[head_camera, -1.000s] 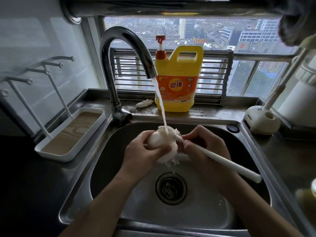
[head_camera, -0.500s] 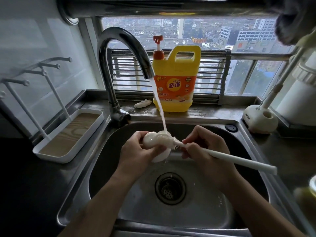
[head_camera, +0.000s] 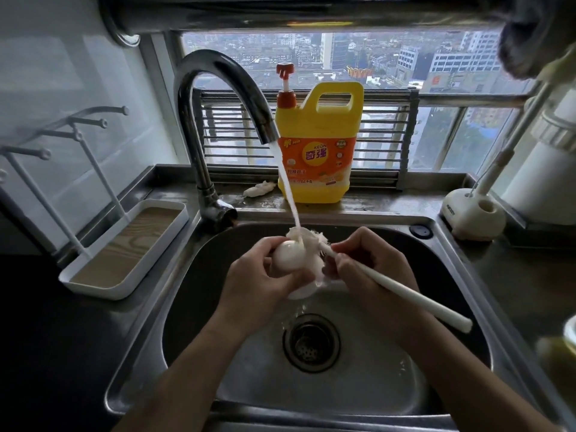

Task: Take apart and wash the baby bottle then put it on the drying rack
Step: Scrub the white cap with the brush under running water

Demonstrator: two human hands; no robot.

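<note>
Over the steel sink [head_camera: 187, 294], my left hand [head_camera: 258, 282] grips a white rounded baby bottle part [head_camera: 288, 258] under the running water. My right hand [head_camera: 371, 269] grips the white handle of a bottle brush [head_camera: 402, 291]; its bristle head [head_camera: 307, 238] lies against the top of the part, right where the stream from the tap [head_camera: 218, 98] lands. My fingers hide the lower side of the part. The white drying rack [head_camera: 124, 247] with thin upright pegs stands on the counter to the left of the sink.
A yellow detergent jug [head_camera: 321, 145] with a red pump stands on the ledge behind the sink, a small white scrap [head_camera: 258, 189] beside it. A white brush holder [head_camera: 470, 213] sits at the right back corner. The drain [head_camera: 310, 341] lies below my hands.
The brush head has moved up from the part's side to its top under the stream, and its handle end has dropped lower. My left hand has kept its grip in place.
</note>
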